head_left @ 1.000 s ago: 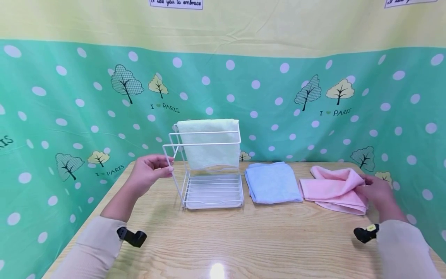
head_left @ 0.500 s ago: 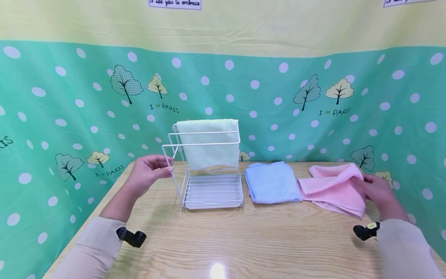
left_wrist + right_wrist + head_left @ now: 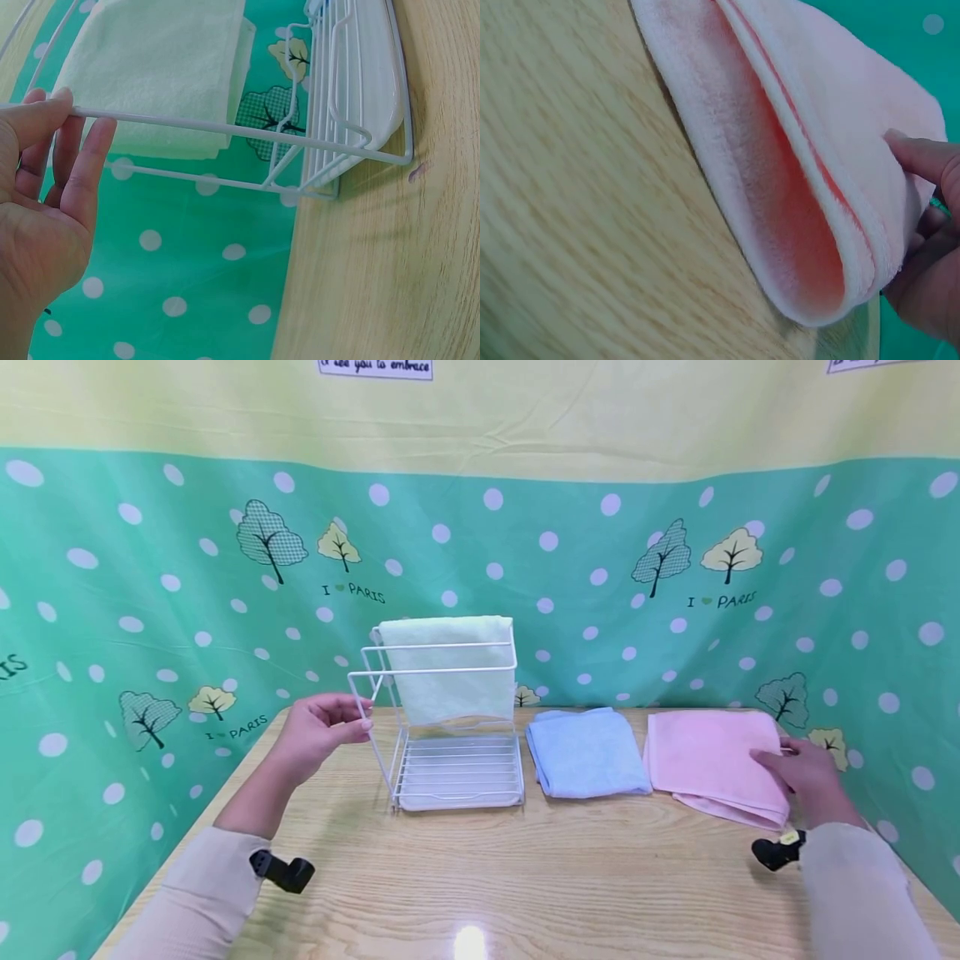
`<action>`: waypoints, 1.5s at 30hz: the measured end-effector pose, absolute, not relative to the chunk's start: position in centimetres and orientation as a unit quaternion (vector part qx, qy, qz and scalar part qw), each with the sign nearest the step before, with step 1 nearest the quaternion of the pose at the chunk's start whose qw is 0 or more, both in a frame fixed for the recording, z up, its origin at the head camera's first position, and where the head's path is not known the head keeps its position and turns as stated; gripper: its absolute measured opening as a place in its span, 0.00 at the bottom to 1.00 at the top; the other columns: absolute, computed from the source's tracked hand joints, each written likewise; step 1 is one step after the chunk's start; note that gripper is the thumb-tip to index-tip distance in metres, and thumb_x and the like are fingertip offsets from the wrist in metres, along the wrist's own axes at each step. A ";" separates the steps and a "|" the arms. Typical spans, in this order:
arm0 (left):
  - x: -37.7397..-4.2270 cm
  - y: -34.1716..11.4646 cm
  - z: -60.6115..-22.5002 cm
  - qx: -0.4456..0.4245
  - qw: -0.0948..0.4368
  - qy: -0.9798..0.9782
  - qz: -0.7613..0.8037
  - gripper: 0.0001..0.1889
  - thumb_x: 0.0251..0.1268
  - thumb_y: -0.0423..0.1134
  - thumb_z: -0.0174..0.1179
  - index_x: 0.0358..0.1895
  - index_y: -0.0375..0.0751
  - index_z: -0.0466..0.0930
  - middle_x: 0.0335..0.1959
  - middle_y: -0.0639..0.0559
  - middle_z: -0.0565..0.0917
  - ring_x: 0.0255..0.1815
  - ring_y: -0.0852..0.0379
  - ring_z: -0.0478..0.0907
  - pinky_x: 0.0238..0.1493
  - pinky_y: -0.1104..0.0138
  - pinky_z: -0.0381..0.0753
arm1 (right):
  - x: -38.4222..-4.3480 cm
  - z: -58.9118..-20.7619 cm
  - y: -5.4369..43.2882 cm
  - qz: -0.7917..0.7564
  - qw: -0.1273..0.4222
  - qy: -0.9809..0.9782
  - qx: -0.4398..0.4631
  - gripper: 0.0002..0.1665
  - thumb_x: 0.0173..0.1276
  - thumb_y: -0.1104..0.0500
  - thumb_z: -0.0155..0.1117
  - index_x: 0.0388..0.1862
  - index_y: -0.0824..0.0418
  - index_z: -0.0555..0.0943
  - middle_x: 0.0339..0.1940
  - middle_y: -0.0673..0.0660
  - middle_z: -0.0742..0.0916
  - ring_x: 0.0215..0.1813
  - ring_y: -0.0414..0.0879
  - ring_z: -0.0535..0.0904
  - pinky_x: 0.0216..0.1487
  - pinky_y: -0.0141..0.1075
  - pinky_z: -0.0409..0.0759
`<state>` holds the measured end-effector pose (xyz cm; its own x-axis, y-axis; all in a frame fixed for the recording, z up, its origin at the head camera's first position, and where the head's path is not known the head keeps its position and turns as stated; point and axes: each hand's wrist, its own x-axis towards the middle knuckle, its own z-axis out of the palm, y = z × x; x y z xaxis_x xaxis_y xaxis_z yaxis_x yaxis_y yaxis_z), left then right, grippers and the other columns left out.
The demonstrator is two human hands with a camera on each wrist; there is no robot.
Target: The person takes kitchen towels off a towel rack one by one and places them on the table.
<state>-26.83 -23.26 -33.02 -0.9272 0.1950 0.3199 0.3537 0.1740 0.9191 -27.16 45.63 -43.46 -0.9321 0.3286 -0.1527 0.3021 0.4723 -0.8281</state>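
Note:
My left hand [image 3: 324,732] pinches the left upright of a white wire rack [image 3: 459,799] between thumb and fingers; the left wrist view shows the thumb [image 3: 45,116] on the thin rod. Over the rack's rear bar hangs a pale green towel [image 3: 453,681]. At the right, my right hand [image 3: 806,774] grips the right edge of a folded pink towel [image 3: 716,756], thumb on top and the other fingers beneath. In the right wrist view the towel's folded layers [image 3: 802,142] gape at the near side, and its lower layer lies along the wood.
A folded light blue towel [image 3: 587,753] lies between the rack and the pink towel. Everything stands on a wooden table [image 3: 525,877]. A green dotted curtain [image 3: 480,552] closes off the back and sides. Each wrist carries a small black camera [image 3: 283,870].
The pink towel's bunched upper layer has been drawn flat, and it now lies as a smoother folded rectangle. My right hand has shifted slightly with its edge. My left hand stays on the rack.

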 end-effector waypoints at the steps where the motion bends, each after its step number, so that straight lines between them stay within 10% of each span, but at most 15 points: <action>1: -26.8 -23.3 -33.0 -0.180 0.065 -0.764 -0.617 0.10 0.57 0.28 0.69 0.42 0.39 0.86 0.32 0.48 0.84 0.33 0.56 0.81 0.41 0.61 0.87 | -27.2 -43.5 45.6 0.474 0.018 -0.863 -0.173 0.56 0.67 0.39 0.63 0.74 0.76 0.50 0.68 0.80 0.63 0.56 0.66 0.71 0.31 0.30 0.81; 8: -26.8 -23.2 -32.9 -0.182 0.065 -0.764 -0.616 0.10 0.58 0.25 0.67 0.42 0.39 0.86 0.32 0.46 0.84 0.32 0.57 0.81 0.41 0.61 0.87 | -27.9 -43.0 45.2 0.422 0.024 -0.898 -0.124 0.50 0.72 0.42 0.56 0.74 0.74 0.50 0.69 0.82 0.59 0.66 0.75 0.59 0.62 0.67 0.67; 19: -26.6 -23.0 -33.1 -0.180 0.062 -0.758 -0.623 0.10 0.58 0.25 0.67 0.41 0.40 0.86 0.31 0.51 0.83 0.32 0.57 0.80 0.41 0.61 0.87 | -26.8 -42.7 45.3 0.397 0.060 -0.909 -0.114 0.43 0.67 0.59 0.62 0.74 0.74 0.54 0.66 0.80 0.64 0.62 0.77 0.62 0.54 0.63 0.75; 26: -26.4 -23.2 -33.3 -0.175 0.067 -0.762 -0.619 0.09 0.58 0.27 0.68 0.42 0.39 0.86 0.32 0.46 0.83 0.33 0.56 0.80 0.41 0.61 0.87 | -24.9 -42.0 45.4 0.308 0.007 -0.950 -0.055 0.48 0.63 0.45 0.69 0.68 0.75 0.63 0.60 0.81 0.69 0.54 0.76 0.68 0.46 0.64 0.75; 45: -26.7 -23.1 -33.2 -0.173 0.068 -0.767 -0.614 0.10 0.58 0.28 0.68 0.44 0.36 0.85 0.33 0.45 0.83 0.33 0.56 0.80 0.42 0.60 0.87 | -26.5 -43.8 44.0 0.287 -0.025 -0.958 -0.007 0.41 0.56 0.60 0.73 0.66 0.73 0.68 0.65 0.84 0.62 0.63 0.80 0.58 0.60 0.72 0.61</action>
<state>-26.67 -23.15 -33.20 -0.9311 0.1812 0.3166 0.3485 0.1854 0.9188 -26.46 44.04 -43.84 -0.9986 -0.0006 -0.0525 0.0283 0.8357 -0.5484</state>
